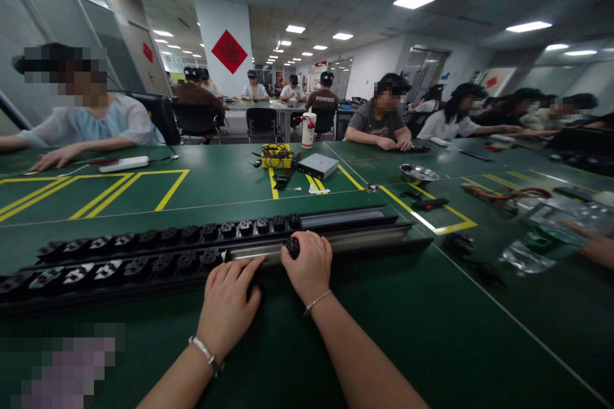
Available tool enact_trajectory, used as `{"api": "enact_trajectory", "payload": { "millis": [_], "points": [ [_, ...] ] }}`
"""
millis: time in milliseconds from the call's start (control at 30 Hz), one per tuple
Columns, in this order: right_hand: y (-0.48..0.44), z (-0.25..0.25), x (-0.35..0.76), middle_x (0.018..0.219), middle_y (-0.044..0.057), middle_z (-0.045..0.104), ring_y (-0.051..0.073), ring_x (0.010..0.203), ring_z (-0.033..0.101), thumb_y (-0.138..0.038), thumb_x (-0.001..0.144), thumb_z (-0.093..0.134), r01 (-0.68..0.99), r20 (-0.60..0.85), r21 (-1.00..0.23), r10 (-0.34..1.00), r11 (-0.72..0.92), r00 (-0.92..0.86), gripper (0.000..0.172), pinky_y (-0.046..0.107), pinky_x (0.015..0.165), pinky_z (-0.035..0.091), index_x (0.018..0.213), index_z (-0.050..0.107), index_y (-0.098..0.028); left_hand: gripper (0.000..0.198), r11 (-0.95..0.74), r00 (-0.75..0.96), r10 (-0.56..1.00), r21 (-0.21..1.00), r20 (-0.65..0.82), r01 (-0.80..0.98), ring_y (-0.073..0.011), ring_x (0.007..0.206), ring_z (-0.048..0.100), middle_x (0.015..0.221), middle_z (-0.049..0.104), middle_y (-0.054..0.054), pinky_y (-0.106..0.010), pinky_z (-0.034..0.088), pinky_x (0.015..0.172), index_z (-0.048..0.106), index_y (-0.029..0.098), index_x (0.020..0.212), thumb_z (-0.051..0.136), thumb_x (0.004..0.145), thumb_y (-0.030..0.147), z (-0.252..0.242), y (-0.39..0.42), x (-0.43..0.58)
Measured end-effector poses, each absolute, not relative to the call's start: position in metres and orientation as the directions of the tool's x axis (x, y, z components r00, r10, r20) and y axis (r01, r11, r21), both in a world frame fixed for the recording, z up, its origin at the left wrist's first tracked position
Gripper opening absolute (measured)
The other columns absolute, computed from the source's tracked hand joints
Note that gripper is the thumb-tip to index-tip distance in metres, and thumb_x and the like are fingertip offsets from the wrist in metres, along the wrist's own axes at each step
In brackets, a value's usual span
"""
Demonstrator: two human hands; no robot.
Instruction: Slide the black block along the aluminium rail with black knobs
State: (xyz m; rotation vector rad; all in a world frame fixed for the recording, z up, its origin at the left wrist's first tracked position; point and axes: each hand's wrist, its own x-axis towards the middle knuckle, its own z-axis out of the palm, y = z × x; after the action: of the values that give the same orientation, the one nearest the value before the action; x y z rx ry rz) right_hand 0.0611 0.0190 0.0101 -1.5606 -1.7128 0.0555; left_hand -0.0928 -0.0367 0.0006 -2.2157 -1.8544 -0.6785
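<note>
A long black metal channel (374, 241) lies across the table before me, its left part filled with a row of black power socket modules (137, 266). My right hand (309, 262) pinches one black socket module (292, 246) over the bare stretch of this channel. Whether that module touches the channel floor, I cannot tell. My left hand (230, 300) rests on the near edge with fingers stretched out, beside the last module of the row. Just behind lies a second channel (345, 215), also lined with socket modules (192, 233) along its left part.
Beyond the channels are a yellow box with black cables (275, 156), a grey box (317, 166), a white bottle (308, 130) and a steel bowl (419, 173). At right, another person's hand (592, 243) is near a plastic water bottle (540, 244). Co-workers sit around the table.
</note>
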Motion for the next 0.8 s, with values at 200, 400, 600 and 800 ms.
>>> {"api": "enact_trajectory", "payload": {
  "millis": [200,400,600,800],
  "points": [
    [0.0198,0.0092,0.0611,0.095,0.003,0.065,0.02,0.103,0.051,-0.029,0.073,0.057,0.814,0.522,-0.533,0.847,0.233,0.099,0.017,0.037,0.098,0.024,0.088,0.059,-0.022,0.042,-0.213,0.121,0.889,0.165,0.441,0.963,-0.022,0.101,0.052,0.108,0.062,-0.003,-0.044,0.035,0.094,0.052,0.028,0.12,0.045,0.079,0.023,0.0016,-0.0364,-0.0931],
    [0.0198,0.0086,0.0612,0.094,0.004,0.065,0.021,0.102,0.052,-0.028,0.073,0.056,0.823,0.536,-0.517,0.839,0.237,0.095,0.017,0.036,0.097,0.026,0.088,0.06,-0.022,0.043,-0.211,0.121,0.887,0.158,0.445,0.965,-0.0218,0.099,0.052,0.105,0.063,-0.003,-0.042,0.036,0.092,0.053,0.028,0.12,0.045,0.078,0.022,0.003,-0.0361,-0.0927],
    [0.0212,0.0069,0.062,0.101,0.005,0.066,0.023,0.108,0.05,-0.03,0.071,0.058,0.829,0.538,-0.514,0.835,0.218,0.113,0.026,0.037,0.098,0.025,0.095,0.062,-0.02,0.045,-0.213,0.133,0.889,0.14,0.437,0.967,-0.0217,0.1,0.052,0.106,0.062,-0.003,-0.043,0.034,0.094,0.051,0.028,0.122,0.045,0.078,0.02,0.0033,-0.037,-0.0923],
    [0.0228,0.0048,0.0628,0.102,0.005,0.066,0.023,0.108,0.05,-0.03,0.072,0.057,0.836,0.552,-0.501,0.827,0.223,0.11,0.025,0.038,0.098,0.026,0.094,0.064,-0.02,0.046,-0.216,0.128,0.887,0.153,0.443,0.964,-0.0219,0.101,0.052,0.108,0.062,-0.003,-0.044,0.034,0.094,0.051,0.028,0.123,0.045,0.077,0.02,0.0017,-0.0367,-0.0927]
  ]
}}
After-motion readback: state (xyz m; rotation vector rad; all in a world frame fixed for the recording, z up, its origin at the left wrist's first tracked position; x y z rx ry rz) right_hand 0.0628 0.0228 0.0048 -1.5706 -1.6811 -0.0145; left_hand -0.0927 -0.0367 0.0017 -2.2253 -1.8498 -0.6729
